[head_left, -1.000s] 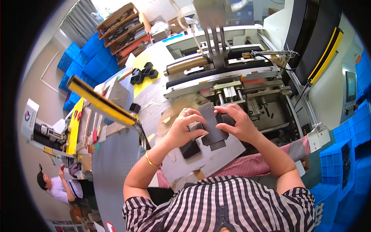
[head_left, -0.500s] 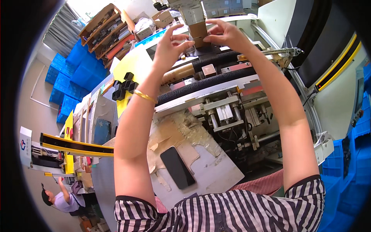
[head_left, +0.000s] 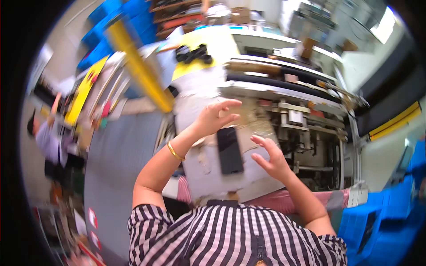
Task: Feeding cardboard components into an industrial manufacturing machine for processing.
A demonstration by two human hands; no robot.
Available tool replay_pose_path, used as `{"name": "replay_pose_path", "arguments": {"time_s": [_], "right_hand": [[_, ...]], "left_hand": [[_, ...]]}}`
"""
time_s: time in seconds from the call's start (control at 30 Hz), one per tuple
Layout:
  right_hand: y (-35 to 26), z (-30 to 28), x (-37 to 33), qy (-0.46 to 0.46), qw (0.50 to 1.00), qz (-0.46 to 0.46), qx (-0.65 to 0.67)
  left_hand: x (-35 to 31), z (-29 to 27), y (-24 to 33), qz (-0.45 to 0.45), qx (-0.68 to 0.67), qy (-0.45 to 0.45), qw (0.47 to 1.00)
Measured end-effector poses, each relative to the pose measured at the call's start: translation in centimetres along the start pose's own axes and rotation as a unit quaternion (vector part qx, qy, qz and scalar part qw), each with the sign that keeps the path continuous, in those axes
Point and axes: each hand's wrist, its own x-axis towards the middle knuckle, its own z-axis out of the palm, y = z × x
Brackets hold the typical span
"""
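Both hands hover over the pale, worn board (head_left: 204,177) in front of my body, with nothing in them. My left hand (head_left: 215,117), below a gold bangle, is open just above the top end of a black smartphone (head_left: 230,153). To the right of the phone my right hand (head_left: 271,160) is open too, thumb apart from the fingers. Neither hand touches the phone, as far as I can see. A brown cardboard piece (head_left: 307,48) stands upright at the far side of the machine (head_left: 295,117), away from my hands.
Black rollers (head_left: 262,84) span the machine. Black block-shaped parts (head_left: 194,54) lie on a yellow sheet (head_left: 208,40). A yellow bar (head_left: 140,66) slants at left, beside a grey tabletop (head_left: 120,164). Blue crates (head_left: 361,217) stand at right. Another person (head_left: 49,139) works at far left.
Both hands have drawn back from the upright cardboard at the machine's far side to above the board near my body. The whole view has swung, blurring some things.
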Motion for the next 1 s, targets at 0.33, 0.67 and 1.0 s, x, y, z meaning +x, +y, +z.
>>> {"name": "replay_pose_path", "arguments": {"time_s": [0.33, 0.67, 1.0], "right_hand": [[-1.7, 12.6, -2.0, 0.069, 0.948, 0.072, -0.303], [1.5, 13.3, 2.1, 0.127, 0.861, 0.14, -0.472], [3.4, 10.6, 1.0, 0.129, 0.873, 0.162, -0.441]], "left_hand": [[-59.1, -15.2, -16.9, -0.404, 0.058, 0.522, 0.749], [-97.8, -9.2, 1.5, -0.839, 0.28, 0.413, 0.217], [-97.7, -10.4, 1.4, -0.81, 0.256, 0.439, 0.293]]}}
